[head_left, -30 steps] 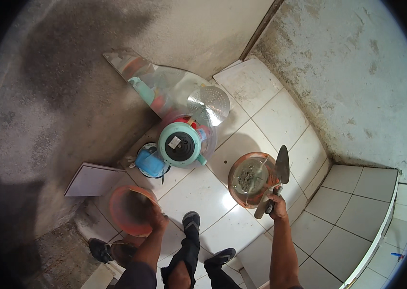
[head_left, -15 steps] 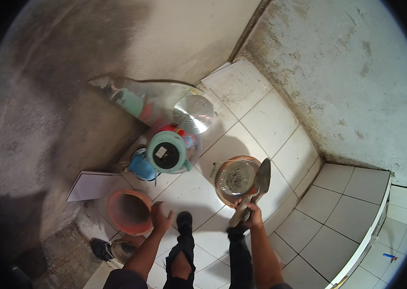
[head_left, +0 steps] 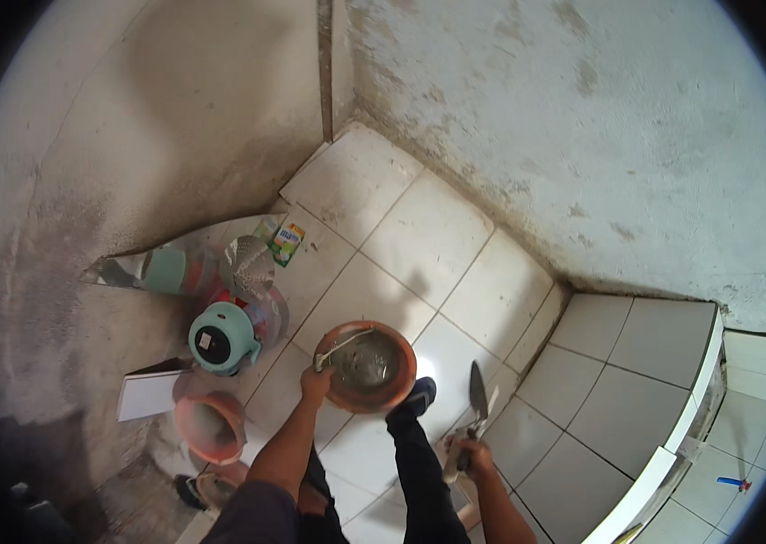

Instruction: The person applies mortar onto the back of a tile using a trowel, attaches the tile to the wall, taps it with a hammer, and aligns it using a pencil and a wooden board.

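My left hand (head_left: 316, 384) is closed on the wire handle at the left rim of an orange-brown bucket (head_left: 408, 381). Wet grey stuff (head_left: 367, 361) lies inside it. The bucket is upright; whether it touches the floor I cannot tell. Off to the right, my right hand (head_left: 474, 456) grips a trowel (head_left: 478, 390), its pointed metal blade directed away from me. A second pale-handled tool (head_left: 452, 464) is in the same hand, its kind partly hidden by the fingers. My shoe (head_left: 420, 395) stands just right of the bucket.
Another orange bucket (head_left: 211, 428) stands at the left, near a white tile (head_left: 149, 395) leaning by the wall. Beyond are a mint-green kitchen appliance (head_left: 222, 339), a silver round lid (head_left: 248, 265) and a green packet (head_left: 287, 243). A tiled ledge (head_left: 573, 390) runs along the right.
My left hand has gone from empty beside the other bucket to holding the wire handle. My right hand has drawn the trowel away from the bucket, toward the ledge. The view has swung.
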### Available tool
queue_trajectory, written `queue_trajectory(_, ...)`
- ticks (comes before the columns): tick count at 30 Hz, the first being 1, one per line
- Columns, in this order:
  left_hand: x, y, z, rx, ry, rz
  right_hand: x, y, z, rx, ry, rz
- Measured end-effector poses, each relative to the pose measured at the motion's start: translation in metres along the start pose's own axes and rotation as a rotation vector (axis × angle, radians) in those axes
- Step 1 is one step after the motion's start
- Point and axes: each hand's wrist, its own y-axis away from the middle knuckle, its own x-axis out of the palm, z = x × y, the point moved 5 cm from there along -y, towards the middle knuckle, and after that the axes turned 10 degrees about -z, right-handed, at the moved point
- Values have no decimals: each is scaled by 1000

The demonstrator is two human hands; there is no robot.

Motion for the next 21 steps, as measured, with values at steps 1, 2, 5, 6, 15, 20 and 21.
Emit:
queue_trajectory(1,6,11,-6,-145,39,102,-11,6,8,12,-32,32)
queue_trajectory(2,13,24,-19,-109,56,106,-24,7,20,-9,-35,-4)
queue_trajectory(5,57,58,-60,-165,-101,88,-59,16,48,-50,-54,-59)
queue_trajectory(6,64,66,-80,-91,-97,69,-73,17,56,-48,-23,-132)
queue_trajectory(15,121,89,-232,-131,-112,168,-155,37,86,-86,-39,-194)
queue_trajectory(20,157,63,-290,-130,-66,209,-142,42,86,-49,-142,-315)
queue_trajectory(21,164,59,-295,-111,-58,232,-134,43,85,-47,-152,-316)
